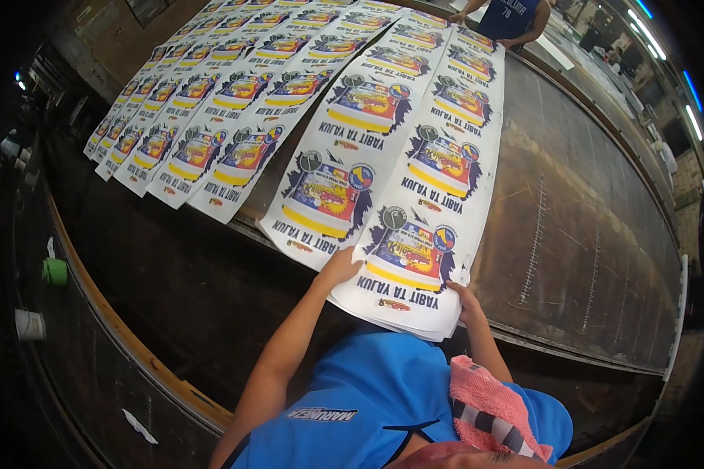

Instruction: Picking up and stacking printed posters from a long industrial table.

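Observation:
A long white printed fabric strip (446, 156), with the same colourful design repeated along it, runs from my body to the far edge of the table. My left hand (340, 268) is closed on its near left edge, thumb on top. On the opposite edge, my right hand (468, 303) pinches the cloth near the corner. The near end hangs past the table edge toward me, with more layers showing beneath. Just to the left, partly under it, lies another printed strip (352, 133). At the far end a co-worker's hands (508, 42) are by the strip.
Several overlapping printed strips (235, 141) cover the table's left side. To the right is the stained brown tabletop (579, 211). A wooden-edged table (133, 352) stands at my left, with a green tape roll (54, 271) and a white bucket (30, 324) beyond it.

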Demonstrator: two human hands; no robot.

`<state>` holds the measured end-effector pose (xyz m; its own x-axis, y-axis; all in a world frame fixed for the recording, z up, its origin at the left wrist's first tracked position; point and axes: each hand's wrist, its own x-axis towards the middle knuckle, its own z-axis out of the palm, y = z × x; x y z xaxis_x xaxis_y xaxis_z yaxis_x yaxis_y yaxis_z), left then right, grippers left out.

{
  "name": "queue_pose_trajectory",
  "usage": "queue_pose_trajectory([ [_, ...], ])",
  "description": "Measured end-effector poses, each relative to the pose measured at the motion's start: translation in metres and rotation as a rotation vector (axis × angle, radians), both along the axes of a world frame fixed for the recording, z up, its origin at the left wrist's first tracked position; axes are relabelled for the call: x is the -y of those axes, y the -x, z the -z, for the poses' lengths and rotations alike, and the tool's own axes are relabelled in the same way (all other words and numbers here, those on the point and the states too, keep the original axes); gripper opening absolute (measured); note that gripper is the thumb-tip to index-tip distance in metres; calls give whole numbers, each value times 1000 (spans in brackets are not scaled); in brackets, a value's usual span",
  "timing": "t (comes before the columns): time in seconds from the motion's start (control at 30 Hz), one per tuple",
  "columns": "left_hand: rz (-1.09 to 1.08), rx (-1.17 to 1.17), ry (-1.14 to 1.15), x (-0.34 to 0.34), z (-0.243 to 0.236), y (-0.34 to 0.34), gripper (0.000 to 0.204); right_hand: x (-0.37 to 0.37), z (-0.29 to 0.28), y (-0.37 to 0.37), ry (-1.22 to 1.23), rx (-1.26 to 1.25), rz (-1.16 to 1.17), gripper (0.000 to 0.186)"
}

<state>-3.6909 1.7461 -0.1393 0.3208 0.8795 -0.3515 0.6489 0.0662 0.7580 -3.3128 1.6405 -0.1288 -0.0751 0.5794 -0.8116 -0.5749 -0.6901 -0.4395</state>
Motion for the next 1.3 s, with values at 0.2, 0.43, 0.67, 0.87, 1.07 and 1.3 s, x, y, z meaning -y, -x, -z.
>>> queue_pose_trajectory([
  [0.2, -7, 64, 158, -28, 7, 11, 52, -11, -33, 18, -237, 191, 83, 45],
  [0.43, -41, 432, 293, -44, -17, 19, 53, -61, -164, 54, -526, 569, 86, 38],
  [0.67, 3, 683, 282, -92, -80, 81, 51, -85, -251, 130, -690, 633, 142, 32],
  [0.87, -64, 541, 274, -115, -136, 161, 65, -85, -260, 203, -706, 710, 193, 34],
  [1.07, -56, 339, 82, -146, -118, 252, 75, -109, -176, 265, -565, 455, 178, 37],
  [1.3, -54, -256, -346, -143, -28, 326, 80, -120, -6, 314, -354, 554, 118, 37],
])
